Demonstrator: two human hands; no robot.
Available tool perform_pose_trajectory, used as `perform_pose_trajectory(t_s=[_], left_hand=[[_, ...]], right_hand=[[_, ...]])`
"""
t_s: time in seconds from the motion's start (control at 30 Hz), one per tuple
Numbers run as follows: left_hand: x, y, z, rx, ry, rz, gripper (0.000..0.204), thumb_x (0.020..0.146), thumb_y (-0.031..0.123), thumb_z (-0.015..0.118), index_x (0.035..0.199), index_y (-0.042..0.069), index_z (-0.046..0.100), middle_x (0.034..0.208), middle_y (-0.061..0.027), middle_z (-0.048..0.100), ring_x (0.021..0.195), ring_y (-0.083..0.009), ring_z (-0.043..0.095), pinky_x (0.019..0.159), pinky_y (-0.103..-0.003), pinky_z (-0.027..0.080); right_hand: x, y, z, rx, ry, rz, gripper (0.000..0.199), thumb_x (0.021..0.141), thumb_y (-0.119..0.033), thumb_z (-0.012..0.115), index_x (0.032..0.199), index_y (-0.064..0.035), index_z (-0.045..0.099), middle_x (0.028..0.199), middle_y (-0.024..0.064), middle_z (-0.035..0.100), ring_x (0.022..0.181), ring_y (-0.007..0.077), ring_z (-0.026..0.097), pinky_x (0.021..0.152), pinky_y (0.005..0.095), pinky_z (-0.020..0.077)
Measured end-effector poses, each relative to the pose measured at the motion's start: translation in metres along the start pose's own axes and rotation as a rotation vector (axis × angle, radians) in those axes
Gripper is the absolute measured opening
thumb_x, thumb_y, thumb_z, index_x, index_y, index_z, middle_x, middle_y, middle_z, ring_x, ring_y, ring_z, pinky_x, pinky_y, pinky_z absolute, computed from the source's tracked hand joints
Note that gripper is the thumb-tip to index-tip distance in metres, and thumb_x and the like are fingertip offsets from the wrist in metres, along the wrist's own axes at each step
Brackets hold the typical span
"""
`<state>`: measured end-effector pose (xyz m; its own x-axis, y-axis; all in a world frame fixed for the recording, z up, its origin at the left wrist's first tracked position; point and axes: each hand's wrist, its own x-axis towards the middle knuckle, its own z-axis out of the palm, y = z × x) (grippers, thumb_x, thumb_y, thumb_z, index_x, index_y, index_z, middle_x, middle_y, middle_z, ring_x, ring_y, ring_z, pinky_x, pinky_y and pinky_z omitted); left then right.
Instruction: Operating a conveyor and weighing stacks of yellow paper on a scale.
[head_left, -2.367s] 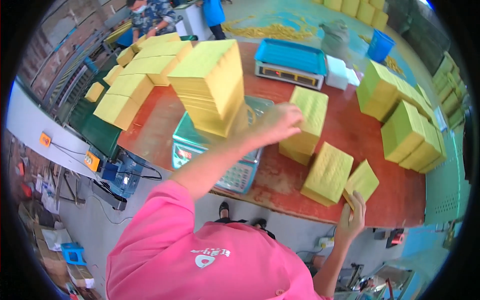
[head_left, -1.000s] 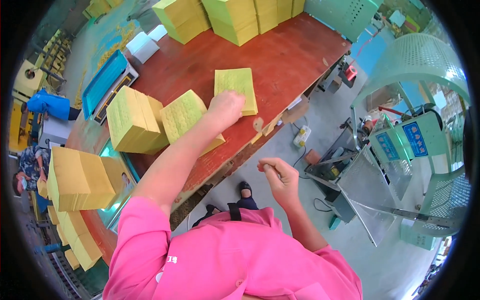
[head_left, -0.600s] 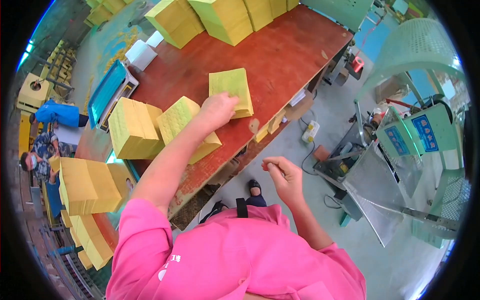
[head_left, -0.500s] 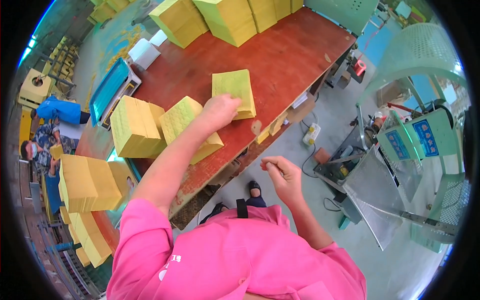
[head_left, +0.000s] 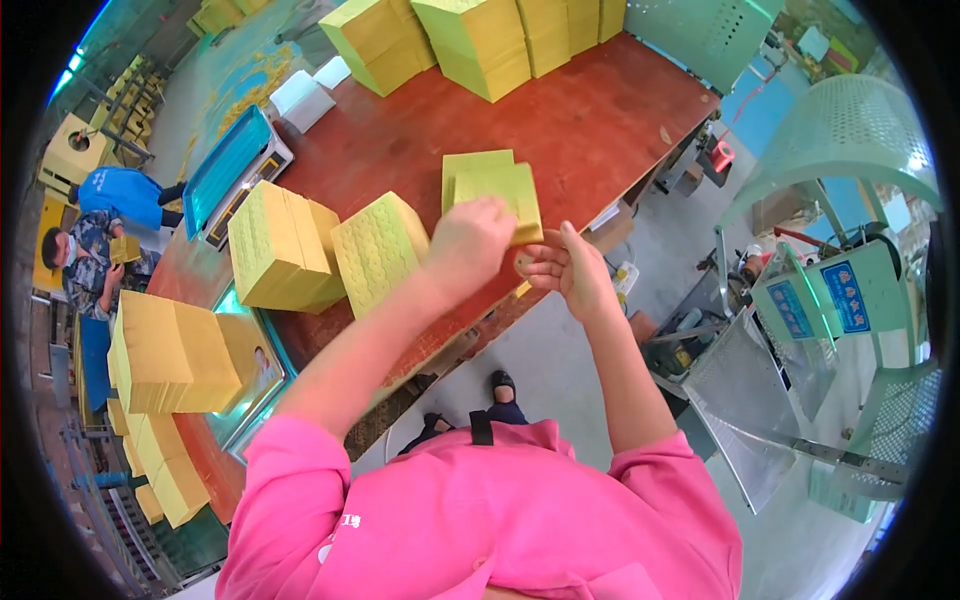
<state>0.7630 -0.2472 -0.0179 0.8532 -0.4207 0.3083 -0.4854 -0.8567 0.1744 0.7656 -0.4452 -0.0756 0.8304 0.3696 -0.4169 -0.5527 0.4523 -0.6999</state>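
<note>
My left hand (head_left: 470, 248) grips the near edge of a thin upper pile of yellow sheets (head_left: 507, 187). This pile sits askew over a lower bundle of the same sheets (head_left: 462, 162), jutting out to the right and near side. The fingers are partly blurred and curled, with the tips hidden. Just beyond the table edge, my right hand (head_left: 575, 278) is open, palm toward the pile, its fingertips close beneath the overhanging corner; whether they touch cannot be told. Left of my left hand stands an embossed yellow stack (head_left: 380, 240).
More yellow stacks stand on the red table (head_left: 390, 135): one at left (head_left: 270, 245), others along the far side (head_left: 475, 45). A scale with a blue-green tray (head_left: 228, 172) is at far left. A metal machine (head_left: 760, 400) stands right. Two people work at far left.
The upper sheets have shifted right and toward me off the lower bundle, with my left hand. My right hand has risen from near my body to the pile and opened.
</note>
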Motion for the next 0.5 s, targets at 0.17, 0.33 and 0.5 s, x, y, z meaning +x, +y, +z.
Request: perform_pose_trajectory(t_s=[0.17,0.33,0.5], left_hand=[[-0.034,0.032,0.024,0.002,0.061,0.134,0.024,0.079,0.007,0.064,0.1,-0.003,0.062,0.125,-0.0237,0.059,0.117,-0.0399,0.056,0.103,-0.046,0.044],[-0.07,0.051,-0.015,-0.321,0.323,-0.159,0.059,0.084,0.008,0.07,0.135,-0.006,0.046,0.139,-0.0255,0.048,0.129,-0.0397,0.048,0.109,-0.045,0.038],[-0.108,0.017,-0.078,-1.296,0.407,-0.708,0.032,0.095,0.015,0.063,0.12,-0.005,0.059,0.117,-0.0105,0.063,0.104,-0.0149,0.061,0.09,-0.031,0.05]], right_hand=[[0.014,0.001,0.009,-0.276,0.035,-0.026,0.033,0.095,-0.017,0.054,0.119,0.006,0.059,0.108,0.0153,0.065,0.088,0.0232,0.068,0.071,0.0364,0.0586],[-0.031,-0.004,0.026,-0.352,0.102,-0.293,0.035,0.091,-0.006,0.05,0.122,0.0072,0.057,0.099,0.0115,0.065,0.084,0.0173,0.065,0.064,0.0301,0.0556],[-0.093,-0.012,0.097,-0.449,-0.022,-0.323,0.033,0.092,-0.005,0.049,0.122,0.007,0.056,0.095,0.0101,0.063,0.077,0.0144,0.062,0.061,0.0281,0.0518]])
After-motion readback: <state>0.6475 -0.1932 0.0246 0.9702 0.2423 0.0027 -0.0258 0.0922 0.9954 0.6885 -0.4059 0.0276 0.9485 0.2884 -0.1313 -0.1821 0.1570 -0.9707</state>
